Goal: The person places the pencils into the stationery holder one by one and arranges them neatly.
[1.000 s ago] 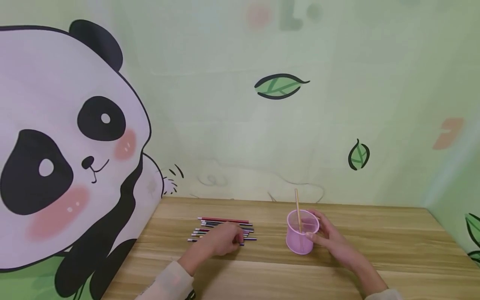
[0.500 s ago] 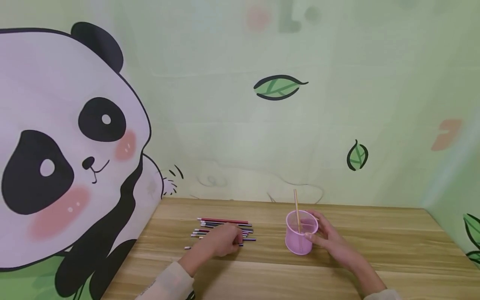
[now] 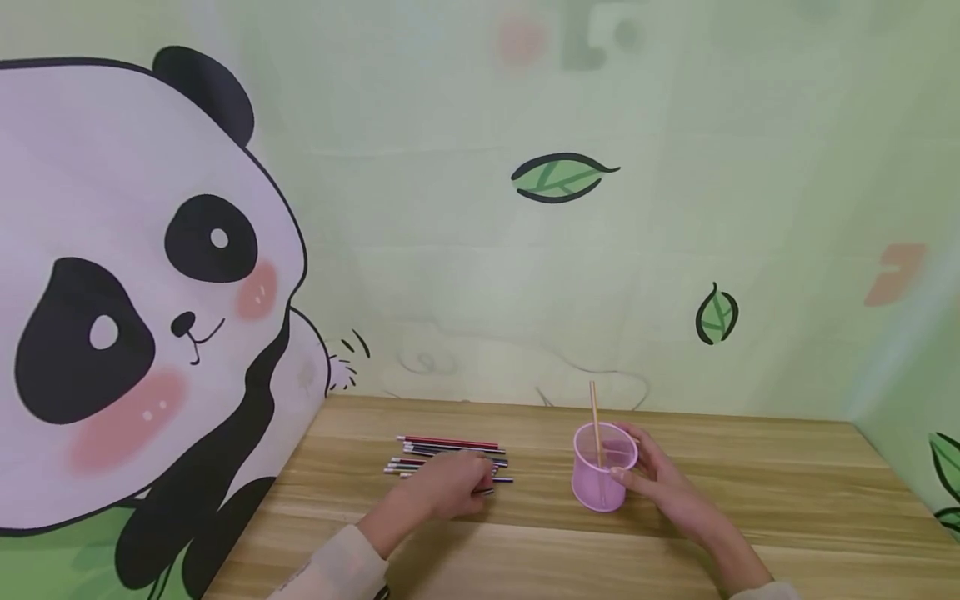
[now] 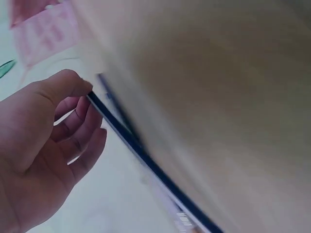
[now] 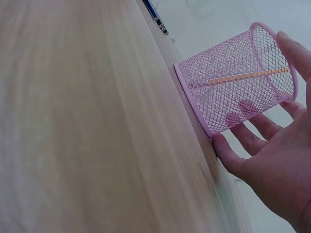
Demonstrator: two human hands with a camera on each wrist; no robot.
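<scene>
My left hand (image 3: 453, 485) is over the near side of a loose row of pencils on the table. In the left wrist view its thumb and fingers pinch the end of a dark pencil (image 4: 146, 156), which slants down from the fingertips. In the head view most of that pencil is hidden under the hand. To the right stands a pink mesh pencil cup (image 5: 228, 82), upright on the table, with an orange-yellow pencil (image 3: 595, 408) leaning in it. My right hand (image 3: 670, 490) holds the cup from its right side, thumb at the rim, fingers round the mesh.
Several pencils with white ends, among them a red pencil (image 3: 450, 441), lie roughly parallel beyond the left hand. The wooden table (image 3: 750, 500) meets a wall cloth (image 3: 450, 275) printed with a panda and leaves at its back edge.
The nearest pencil swung at its left end toward the table's front, and that end is now out of sight behind the left hand. The right hand and the cup stay in place.
</scene>
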